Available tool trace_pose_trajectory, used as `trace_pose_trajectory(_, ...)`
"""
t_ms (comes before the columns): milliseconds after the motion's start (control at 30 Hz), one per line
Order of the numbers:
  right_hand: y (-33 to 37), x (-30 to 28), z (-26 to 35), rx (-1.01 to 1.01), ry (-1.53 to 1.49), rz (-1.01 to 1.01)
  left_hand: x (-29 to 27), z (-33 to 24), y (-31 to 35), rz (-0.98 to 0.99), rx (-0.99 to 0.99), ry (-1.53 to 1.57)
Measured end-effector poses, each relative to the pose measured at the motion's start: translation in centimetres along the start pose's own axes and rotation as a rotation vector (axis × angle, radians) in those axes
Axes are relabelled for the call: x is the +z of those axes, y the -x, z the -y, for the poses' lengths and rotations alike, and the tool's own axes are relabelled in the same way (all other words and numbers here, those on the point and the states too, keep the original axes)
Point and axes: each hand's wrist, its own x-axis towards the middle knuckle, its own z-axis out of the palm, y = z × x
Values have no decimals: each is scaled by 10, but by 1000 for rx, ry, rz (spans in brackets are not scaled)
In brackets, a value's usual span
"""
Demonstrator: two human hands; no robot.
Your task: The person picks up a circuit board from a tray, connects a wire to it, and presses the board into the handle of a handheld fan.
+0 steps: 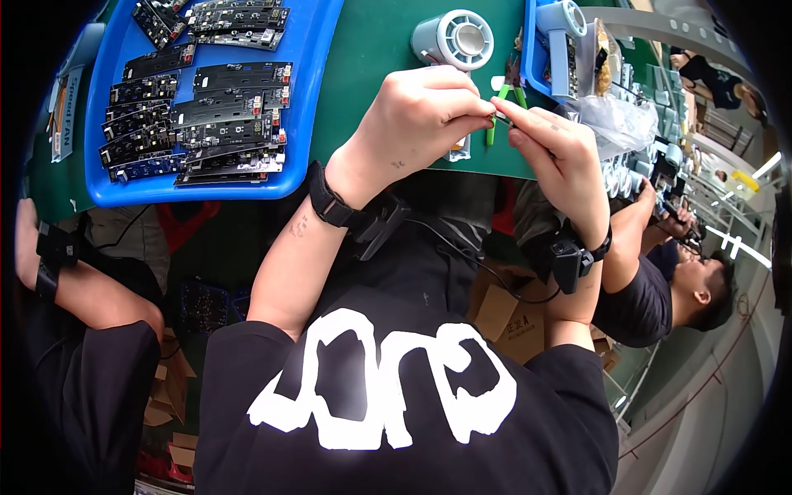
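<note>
Over the green table mat, my left hand (421, 120) and my right hand (565, 157) meet fingertip to fingertip. Both are closed in a pinch around a small, thin piece (501, 119), mostly covered by the fingers; its kind cannot be made out. Just beyond my left hand stands a light-blue round fan housing (458, 40) with a spoked face and a grey centre. Green-handled pliers (513, 89) lie behind the fingertips, partly covered by them. Below my left fingers shows a bit of a pale part (459, 152), mostly hidden.
A blue tray (301, 124) at the left holds several black circuit boards in stacks. At the right, another blue bin (532, 58) holds a second light-blue fan, near clear plastic bags (619, 124). Other people sit close on both sides. Cardboard boxes (516, 318) lie under the table.
</note>
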Motion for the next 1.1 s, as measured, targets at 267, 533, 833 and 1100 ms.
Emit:
trace_pose_trajectory(267,6,12,-5,72,-125,-84,2,4,-1,-4,19,10)
trace_pose_trajectory(533,9,22,-5,108,-378,-215,1,2,-2,-6,40,-46)
trace_pose_trajectory(833,9,14,-2,125,-408,-154,1,1,1,18,85,-83)
trace_pose_trajectory(1100,22,40,-8,195,-544,-261,-2,-19,8,-117,-150,-148)
